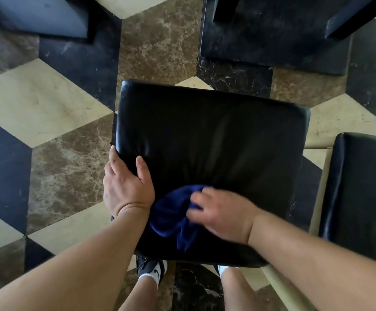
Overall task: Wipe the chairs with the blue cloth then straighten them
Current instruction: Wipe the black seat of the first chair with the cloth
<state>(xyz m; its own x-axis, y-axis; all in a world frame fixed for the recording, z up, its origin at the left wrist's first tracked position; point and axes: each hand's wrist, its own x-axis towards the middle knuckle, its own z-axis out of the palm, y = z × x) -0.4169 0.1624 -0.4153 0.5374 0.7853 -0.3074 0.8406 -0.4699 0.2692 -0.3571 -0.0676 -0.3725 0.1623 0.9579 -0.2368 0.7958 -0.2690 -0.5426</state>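
A chair with a black leather seat [211, 140] stands right below me, seen from above. My left hand [126, 185] grips the seat's near left edge, thumb on top and fingers wrapped around the side. My right hand [223, 212] presses the bunched blue cloth [171, 216] onto the near part of the seat; the hand is blurred. A second black chair seat [362, 194] shows at the right edge, with pale wooden legs beside it.
The floor [47, 104] is patterned marble in cream, brown and black tiles. A dark table base [272, 41] stands at the top right, and another dark furniture piece [36, 14] at the top left. My feet in dark shoes [151, 269] are under the seat's near edge.
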